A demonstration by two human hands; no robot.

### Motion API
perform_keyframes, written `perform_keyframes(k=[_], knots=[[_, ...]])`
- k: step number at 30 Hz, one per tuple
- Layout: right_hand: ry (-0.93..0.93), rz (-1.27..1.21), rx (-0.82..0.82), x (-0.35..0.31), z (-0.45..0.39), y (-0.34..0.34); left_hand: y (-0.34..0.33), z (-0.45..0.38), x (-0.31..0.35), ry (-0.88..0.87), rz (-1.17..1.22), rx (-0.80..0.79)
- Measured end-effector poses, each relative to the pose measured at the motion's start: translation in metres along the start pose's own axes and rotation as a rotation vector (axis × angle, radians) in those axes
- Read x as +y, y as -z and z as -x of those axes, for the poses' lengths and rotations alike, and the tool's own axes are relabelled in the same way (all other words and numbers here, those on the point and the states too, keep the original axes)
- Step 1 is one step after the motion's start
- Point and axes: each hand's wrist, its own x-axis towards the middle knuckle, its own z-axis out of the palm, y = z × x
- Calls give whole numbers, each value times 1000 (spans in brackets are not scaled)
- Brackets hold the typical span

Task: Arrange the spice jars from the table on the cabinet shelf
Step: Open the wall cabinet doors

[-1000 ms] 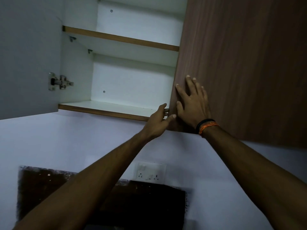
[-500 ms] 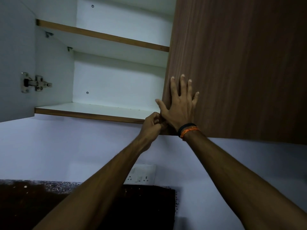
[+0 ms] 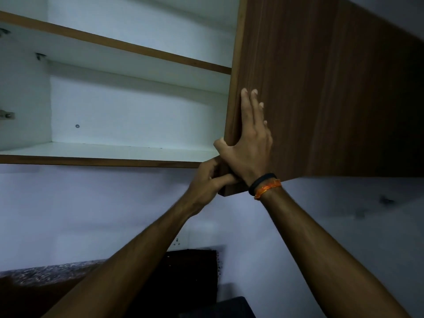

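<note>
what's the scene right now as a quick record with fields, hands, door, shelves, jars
left hand: fingers curled on the bottom corner of the brown cabinet door
right hand: flat on the door's front, thumb hooked round its edge
wrist: black band and orange thread on the right wrist
door: partly open, cabinet interior visible to its left
lower shelf: white, nothing on the part in view
upper shelf: seen from below, top not visible
spice jars: none in view
below: wall socket and dark countertop
</note>
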Motion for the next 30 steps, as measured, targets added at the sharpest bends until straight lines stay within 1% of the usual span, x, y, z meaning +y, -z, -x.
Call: perform_keyframes(k=[2, 5, 8, 13, 15, 21, 25, 28, 30], knots=[[18, -28, 26, 6, 4, 23, -17, 1, 9, -26, 82, -103], [57, -42, 41, 17, 9, 59, -45, -1, 28, -83, 131, -181], [87, -47, 48, 27, 13, 91, -72, -4, 43, -145, 101, -239], [78, -123, 47, 48, 21, 142, -119, -7, 60, -292, 26, -345], [70, -117, 63, 56, 24, 160, -137, -9, 65, -335, -24, -351], [13, -107, 80, 86, 31, 212, -194, -9, 72, -381, -151, -346], [11, -61, 82, 106, 35, 249, -234, -10, 78, -426, -176, -311], [22, 44, 107, 117, 38, 269, -261, -9, 80, -451, -190, -275], [28, 143, 123, 123, 39, 280, -273, -11, 78, -477, -210, -288]])
